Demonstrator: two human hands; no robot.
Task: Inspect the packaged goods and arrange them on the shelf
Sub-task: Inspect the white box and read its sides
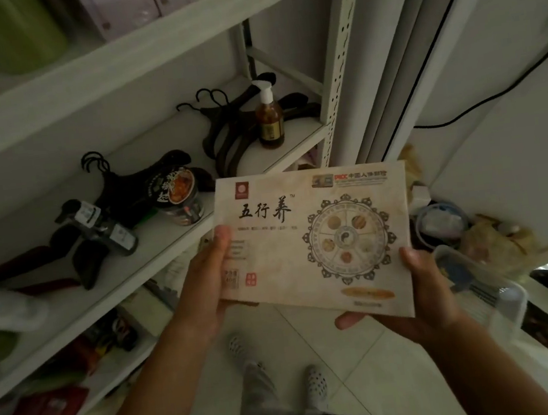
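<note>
black hangers (226,137), amber pump bottle (269,118) — upright, black cable (435,125) on wall, clear plastic tub (505,303), tiled floor (352,353)

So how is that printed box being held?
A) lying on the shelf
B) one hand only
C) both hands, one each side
C: the left hand grips the box at its left edge, thumb on top, and the right hand grips its lower right corner.
</note>
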